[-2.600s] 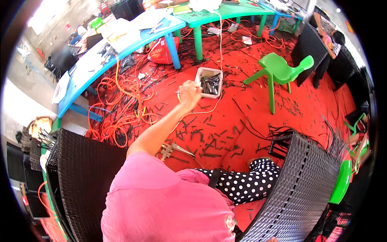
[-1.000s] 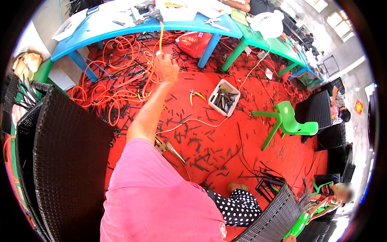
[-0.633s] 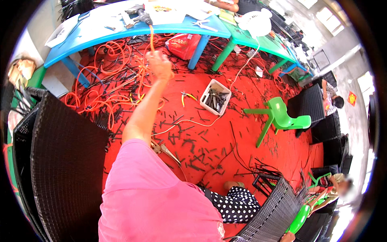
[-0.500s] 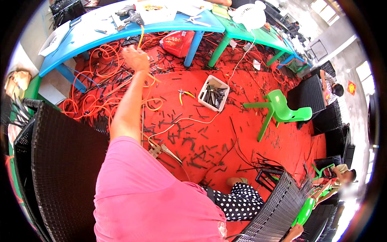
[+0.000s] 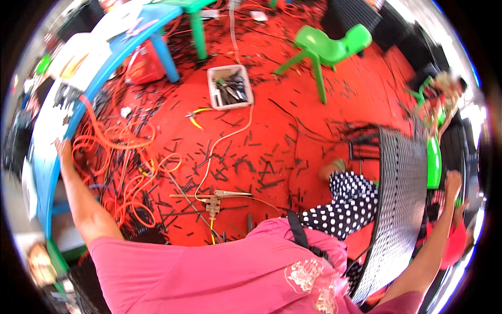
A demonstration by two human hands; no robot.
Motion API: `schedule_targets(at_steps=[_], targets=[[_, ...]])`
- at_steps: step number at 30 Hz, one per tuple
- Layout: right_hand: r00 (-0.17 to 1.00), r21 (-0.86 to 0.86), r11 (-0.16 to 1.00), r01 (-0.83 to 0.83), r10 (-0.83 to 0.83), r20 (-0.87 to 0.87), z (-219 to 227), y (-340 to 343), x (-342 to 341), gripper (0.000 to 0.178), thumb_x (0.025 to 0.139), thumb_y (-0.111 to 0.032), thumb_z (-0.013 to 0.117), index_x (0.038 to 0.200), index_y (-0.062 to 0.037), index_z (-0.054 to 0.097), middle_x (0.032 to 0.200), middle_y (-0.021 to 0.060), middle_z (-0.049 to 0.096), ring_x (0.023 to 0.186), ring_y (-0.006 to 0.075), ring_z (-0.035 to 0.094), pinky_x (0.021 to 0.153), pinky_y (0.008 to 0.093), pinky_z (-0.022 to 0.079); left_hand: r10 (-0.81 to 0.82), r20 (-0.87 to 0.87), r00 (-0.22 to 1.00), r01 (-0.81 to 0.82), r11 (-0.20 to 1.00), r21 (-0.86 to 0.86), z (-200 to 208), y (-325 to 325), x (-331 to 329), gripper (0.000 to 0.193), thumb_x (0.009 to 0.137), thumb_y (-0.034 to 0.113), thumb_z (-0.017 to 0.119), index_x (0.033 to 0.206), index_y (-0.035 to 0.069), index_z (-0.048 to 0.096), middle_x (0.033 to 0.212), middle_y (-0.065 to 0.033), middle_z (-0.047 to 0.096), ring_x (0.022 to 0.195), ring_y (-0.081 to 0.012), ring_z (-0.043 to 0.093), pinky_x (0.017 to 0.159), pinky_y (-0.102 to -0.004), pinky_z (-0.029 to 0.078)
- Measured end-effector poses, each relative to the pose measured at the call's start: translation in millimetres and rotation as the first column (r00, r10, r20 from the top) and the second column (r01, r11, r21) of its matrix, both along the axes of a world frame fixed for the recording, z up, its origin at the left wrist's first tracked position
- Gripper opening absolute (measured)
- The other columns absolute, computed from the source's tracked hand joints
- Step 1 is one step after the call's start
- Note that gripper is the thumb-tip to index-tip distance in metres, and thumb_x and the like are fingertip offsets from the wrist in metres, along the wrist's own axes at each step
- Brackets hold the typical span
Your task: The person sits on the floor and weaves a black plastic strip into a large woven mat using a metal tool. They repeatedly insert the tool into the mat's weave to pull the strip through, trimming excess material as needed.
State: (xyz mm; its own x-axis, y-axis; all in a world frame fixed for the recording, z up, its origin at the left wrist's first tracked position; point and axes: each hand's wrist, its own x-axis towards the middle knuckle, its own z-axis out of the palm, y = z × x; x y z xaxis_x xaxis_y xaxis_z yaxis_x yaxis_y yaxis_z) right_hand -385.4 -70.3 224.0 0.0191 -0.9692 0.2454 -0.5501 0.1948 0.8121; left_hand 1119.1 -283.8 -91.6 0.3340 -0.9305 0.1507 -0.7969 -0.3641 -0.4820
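Note:
My left hand [image 5: 64, 150] reaches out to the edge of the blue table [image 5: 99, 76], fingers outstretched, with no object visible in it. Just beyond it, a dark power tool [image 5: 68, 98] with an orange hose [image 5: 90, 112] lies on the tabletop; blur hides its details. Far out on the right, my right hand [image 5: 453, 181] is raised with its fingers curled in. Whatever it may hold is too small to make out. A black woven wicker piece [image 5: 395, 204] stands beside my right leg, loose strands sticking out at its far end.
Orange hose loops [image 5: 138, 178] and black strip scraps cover the red floor. Yellow-handled pliers [image 5: 196, 118] lie near a white bin [image 5: 230, 88] of dark strips. A green chair [image 5: 329, 47], a power strip [image 5: 212, 206] and cords stand or lie around. People sit at the right.
My view has swung to the right. My left hand has gone from over the hose to the blue table's edge. My right hand has risen away from the wicker piece.

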Motion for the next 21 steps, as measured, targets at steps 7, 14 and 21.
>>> schedule_targets(at_steps=[7, 14, 21], targets=[[0.716, -0.299, 0.812, 0.502, -0.196, 0.67, 33.3, 32.3, 38.6, 0.036, 0.083, -0.032, 0.056, 0.065, -0.001, 0.06, 0.056, 0.0128, 0.056, 0.056, 0.0265, 0.057, 0.059, 0.0412, 0.043, 0.342, -0.429, 0.836, -0.508, 0.777, -0.371, 21.0, -28.9, 38.1, 0.062, 0.083, 0.028, 0.046, 0.141, 0.007, 0.04, 0.148, -0.0154, 0.038, 0.139, -0.0289, 0.032, 0.111, -0.0491, 0.024], [0.837, -0.248, 0.903, 0.35, -0.183, 0.515, 29.1, 97.4, 9.1, 0.029, 0.081, -0.027, 0.058, 0.065, -0.003, 0.061, 0.057, 0.0097, 0.058, 0.055, 0.0207, 0.058, 0.054, 0.0372, 0.043, 0.416, -0.139, 0.899, -0.438, 0.866, -0.24, 33.2, -11.5, -31.1, 0.046, 0.083, 0.015, 0.045, 0.129, 0.013, 0.051, 0.14, -0.0053, 0.047, 0.123, -0.0372, 0.047, 0.096, -0.0541, 0.045], [0.702, -0.352, 0.81, 0.469, -0.1, 0.705, 1.7, 107.3, 14.5, 0.032, 0.081, -0.028, 0.062, 0.059, -0.005, 0.058, 0.051, 0.0054, 0.054, 0.044, 0.0158, 0.053, 0.047, 0.0324, 0.042, 0.248, -0.176, 0.953, -0.304, 0.807, -0.507, 50.8, -9.1, -87.0, 0.033, 0.091, 0.023, 0.05, 0.121, 0.012, 0.057, 0.128, -0.0115, 0.057, 0.104, -0.0379, 0.061, 0.083, -0.0509, 0.052]])
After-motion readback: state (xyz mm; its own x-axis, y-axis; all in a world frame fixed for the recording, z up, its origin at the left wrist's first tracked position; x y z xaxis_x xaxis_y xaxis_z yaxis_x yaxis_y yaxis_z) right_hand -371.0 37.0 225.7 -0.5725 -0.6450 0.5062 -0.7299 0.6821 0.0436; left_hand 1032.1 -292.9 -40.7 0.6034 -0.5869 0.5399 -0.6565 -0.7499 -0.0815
